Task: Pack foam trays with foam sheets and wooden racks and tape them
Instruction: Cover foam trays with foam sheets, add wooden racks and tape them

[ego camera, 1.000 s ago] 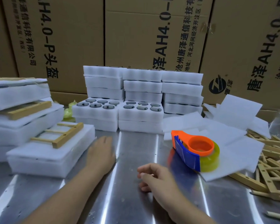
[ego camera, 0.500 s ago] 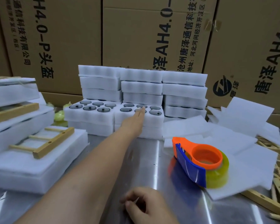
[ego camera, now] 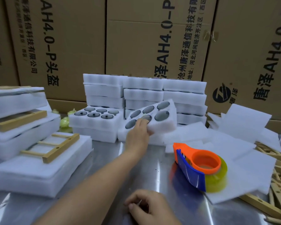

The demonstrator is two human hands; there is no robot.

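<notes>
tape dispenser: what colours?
Orange tape dispenser with a blue front; its tape roll looks yellowish. Head view.

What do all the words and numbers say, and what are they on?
"AH4.0-P头盔": left cardboard box.
"科技有限公司": left cardboard box too.
"泽AH4.0-P": middle cardboard box.
"沧州唐泽通信科技有限": middle cardboard box.
"唐泽AH4.0": right cardboard box.
Smaller print on the boxes: too blurred to read.
</notes>
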